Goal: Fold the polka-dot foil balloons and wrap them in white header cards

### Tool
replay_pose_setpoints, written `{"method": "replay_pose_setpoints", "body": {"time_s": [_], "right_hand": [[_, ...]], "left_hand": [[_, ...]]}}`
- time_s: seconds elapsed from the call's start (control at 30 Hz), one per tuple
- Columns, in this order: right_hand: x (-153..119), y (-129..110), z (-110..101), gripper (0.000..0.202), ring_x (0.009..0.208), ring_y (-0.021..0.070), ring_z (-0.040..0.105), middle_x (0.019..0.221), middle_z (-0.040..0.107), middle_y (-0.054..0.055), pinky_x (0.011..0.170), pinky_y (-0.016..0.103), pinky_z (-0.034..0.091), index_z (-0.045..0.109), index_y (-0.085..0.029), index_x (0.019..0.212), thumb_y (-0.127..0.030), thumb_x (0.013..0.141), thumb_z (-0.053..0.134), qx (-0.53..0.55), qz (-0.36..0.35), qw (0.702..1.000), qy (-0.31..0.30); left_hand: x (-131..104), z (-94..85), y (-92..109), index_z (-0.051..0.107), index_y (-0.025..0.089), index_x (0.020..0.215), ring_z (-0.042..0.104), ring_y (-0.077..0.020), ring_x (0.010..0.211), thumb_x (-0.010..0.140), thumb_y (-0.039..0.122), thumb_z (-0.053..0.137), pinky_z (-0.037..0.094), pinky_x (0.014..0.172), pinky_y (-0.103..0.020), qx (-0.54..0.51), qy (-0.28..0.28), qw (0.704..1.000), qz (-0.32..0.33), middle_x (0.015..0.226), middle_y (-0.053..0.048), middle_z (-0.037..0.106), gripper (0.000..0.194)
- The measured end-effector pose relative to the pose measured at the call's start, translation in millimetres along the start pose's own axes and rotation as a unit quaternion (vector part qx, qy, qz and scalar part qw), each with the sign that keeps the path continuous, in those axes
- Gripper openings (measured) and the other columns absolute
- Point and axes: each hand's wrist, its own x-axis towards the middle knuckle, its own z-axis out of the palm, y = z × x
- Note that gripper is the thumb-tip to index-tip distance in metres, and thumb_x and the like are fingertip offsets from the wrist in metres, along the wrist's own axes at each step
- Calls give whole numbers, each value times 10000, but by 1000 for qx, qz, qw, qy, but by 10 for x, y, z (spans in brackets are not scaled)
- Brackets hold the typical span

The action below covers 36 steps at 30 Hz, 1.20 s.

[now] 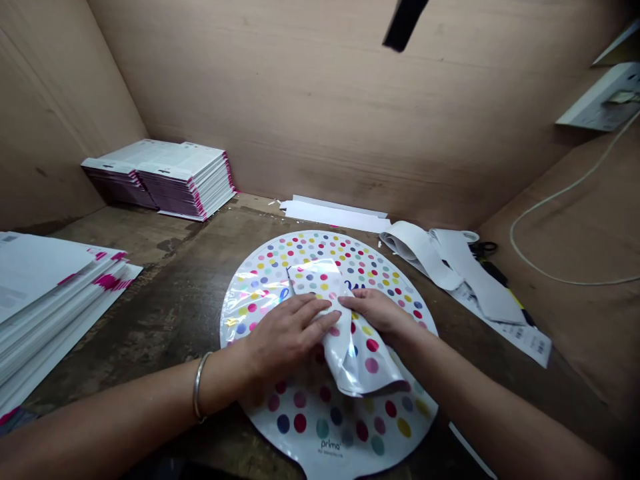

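A round, flat foil balloon (350, 427) with coloured dots lies on the table, its neck toward me. On top of it is a second dotted foil sheet, a folded foil balloon (365, 363), narrow at the far end and flared toward me. My left hand (295, 327), with a bangle at the wrist, lies over its left edge, fingers stretched and pressing down. From the right, my right hand (383, 312) holds the folded balloon's edge, thumb on top and fingers partly hidden. Blue lettering on the lower balloon is partly covered.
Stacked printed cards (185, 177) stand at the back left, with another card stack (55, 287) at the near left. White paper strips (335, 213) lie along the back wall. A label roll (420, 253) and black scissors (484, 248) are at right. A white cable (545, 197) hangs there.
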Motion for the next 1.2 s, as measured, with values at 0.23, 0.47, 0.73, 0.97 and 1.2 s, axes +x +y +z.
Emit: {"method": "replay_pose_setpoints", "body": {"time_s": [0.23,0.47,0.73,0.97,1.2], "right_hand": [[-618,274,76,572,1154,297,505,1328,521,115,951,489,394,464,-219,1324,-336,771,553,-157,-177,966,102],[-903,494,402,542,1169,246,463,1382,482,-20,1015,456,343,486,-304,1319,-174,793,513,-263,-305,914,44],[-802,396,476,240,825,193,595,878,695,29,709,310,476,685,-245,873,-238,875,445,-57,-199,968,141],[-569,246,427,199,588,173,558,640,609,-11,514,274,366,507,-233,737,-389,855,467,-97,-53,972,210],[-499,145,408,121,597,173,564,671,615,-3,492,258,343,513,-241,773,-339,834,478,-180,-31,961,209]], "left_hand": [[-218,16,42,605,184,988,561,-193,894,863,156,450,458,776,-285,-113,-93,987,-62,971,-60,620,201],[-357,37,40,602,197,1060,555,-194,1013,838,114,463,447,873,-309,-175,-87,979,-54,1072,-65,621,275],[-344,-16,52,635,223,841,539,-198,832,865,199,475,427,758,-336,-151,-39,961,-227,787,-18,630,164],[-219,55,124,484,194,882,548,-207,732,861,267,474,413,670,-336,-109,8,933,-342,739,-20,583,77],[-134,33,82,517,202,912,571,-209,723,886,261,428,434,630,-322,-23,-48,950,-309,796,-43,587,109]]}}
